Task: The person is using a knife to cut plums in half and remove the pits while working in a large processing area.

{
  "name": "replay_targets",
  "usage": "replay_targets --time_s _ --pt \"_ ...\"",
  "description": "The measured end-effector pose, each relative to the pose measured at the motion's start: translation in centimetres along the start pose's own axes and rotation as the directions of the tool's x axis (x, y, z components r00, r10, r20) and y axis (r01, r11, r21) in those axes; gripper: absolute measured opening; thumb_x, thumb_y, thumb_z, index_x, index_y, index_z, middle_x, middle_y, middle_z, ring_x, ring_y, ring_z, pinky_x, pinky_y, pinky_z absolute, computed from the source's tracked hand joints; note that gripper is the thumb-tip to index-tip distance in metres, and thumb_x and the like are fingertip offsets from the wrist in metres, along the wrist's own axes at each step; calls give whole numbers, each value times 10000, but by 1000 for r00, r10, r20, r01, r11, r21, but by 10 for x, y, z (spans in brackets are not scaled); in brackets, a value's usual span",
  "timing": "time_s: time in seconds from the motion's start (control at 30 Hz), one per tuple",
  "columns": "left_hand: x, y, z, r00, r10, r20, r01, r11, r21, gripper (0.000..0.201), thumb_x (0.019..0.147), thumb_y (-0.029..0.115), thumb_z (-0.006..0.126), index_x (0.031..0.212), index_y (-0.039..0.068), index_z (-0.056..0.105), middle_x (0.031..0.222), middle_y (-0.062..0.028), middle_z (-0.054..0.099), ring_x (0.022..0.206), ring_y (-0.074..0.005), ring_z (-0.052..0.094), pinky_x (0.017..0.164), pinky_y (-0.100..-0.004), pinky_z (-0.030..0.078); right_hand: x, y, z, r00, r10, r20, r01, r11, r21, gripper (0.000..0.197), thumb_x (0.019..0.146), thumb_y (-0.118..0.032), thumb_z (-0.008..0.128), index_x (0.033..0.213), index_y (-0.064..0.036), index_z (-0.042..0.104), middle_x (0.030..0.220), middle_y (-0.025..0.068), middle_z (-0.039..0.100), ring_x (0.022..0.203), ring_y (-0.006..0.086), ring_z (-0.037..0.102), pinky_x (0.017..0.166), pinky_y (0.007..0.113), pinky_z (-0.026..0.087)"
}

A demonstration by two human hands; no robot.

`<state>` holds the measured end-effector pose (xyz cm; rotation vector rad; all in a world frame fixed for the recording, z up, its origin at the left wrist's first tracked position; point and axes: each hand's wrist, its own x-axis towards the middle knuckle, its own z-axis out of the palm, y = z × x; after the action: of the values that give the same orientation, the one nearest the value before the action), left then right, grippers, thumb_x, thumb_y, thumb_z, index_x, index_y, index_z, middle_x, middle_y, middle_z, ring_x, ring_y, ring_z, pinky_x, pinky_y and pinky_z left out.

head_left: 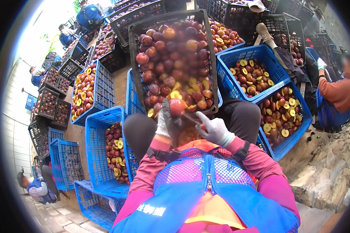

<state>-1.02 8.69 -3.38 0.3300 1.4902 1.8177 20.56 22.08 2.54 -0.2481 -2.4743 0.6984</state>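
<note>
My left hand [167, 121], in a grey glove with a dark palm, is closed round a reddish plum [177, 107]. My right hand [216, 131], gloved in grey, grips a small knife [203, 126] with a red handle; its thin blade points toward the plum. Just beyond both hands, a black crate [133, 58] tilts toward me, full of dark red plums. Several cut halves with yellow flesh [175, 94] lie at its near end. Between my knees, below the hands, more cut fruit [188, 136] is partly hidden.
Blue crates of halved plums stand to my left [99, 116] and right [237, 58], with another [274, 155] nearer on the right. Stacked black crates [46, 103] line the far left. A co-worker in orange [337, 95] sits at the right, beside rough stones [322, 182].
</note>
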Motion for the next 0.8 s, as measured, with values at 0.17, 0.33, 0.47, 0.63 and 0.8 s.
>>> replay_targets --time_s 0.17,0.33,0.47,0.63,0.8 --pt "-33 58 46 957 248 148 -256 966 37 381 1156 361 610 1324 30 696 1191 -61 726 1077 -153 679 986 -346 581 63 -31 -44 742 617 263 -612 463 641 400 1005 -374 834 1234 -53 767 937 82 784 725 119 708 637 314 573" --pt "-35 34 56 950 239 200 -247 969 16 188 1122 140 645 1269 29 682 1176 -58 710 1102 -174 670 1019 -347 551 64 -39 -18 626 633 455 -674 146 724 362 1010 -341 841 1176 -22 801 995 -12 767 849 51 667 719 263 549" --pt "-18 -13 27 895 376 242 -444 683 580 330 1120 377 629 1153 50 662 1067 -48 661 1012 -206 663 880 -394 561 59 -44 12 769 628 118 -494 465 735 349 967 -310 878 1111 -1 800 960 33 814 831 109 740 751 296 584" --pt "-37 17 41 977 -159 139 172 981 -87 532 1085 667 541 1040 145 637 783 8 577 611 -136 546 544 -333 422 53 -33 31 796 603 -53 -506 710 489 501 907 -451 887 1067 16 797 879 161 806 805 233 791 750 366 596" --pt "-37 35 28 934 -240 264 254 967 -22 311 1078 438 637 1033 130 630 793 -2 613 613 -137 578 530 -316 431 59 -34 42 873 456 -173 -407 876 258 454 897 -476 865 913 -31 779 801 196 748 745 365 757 711 433 589"
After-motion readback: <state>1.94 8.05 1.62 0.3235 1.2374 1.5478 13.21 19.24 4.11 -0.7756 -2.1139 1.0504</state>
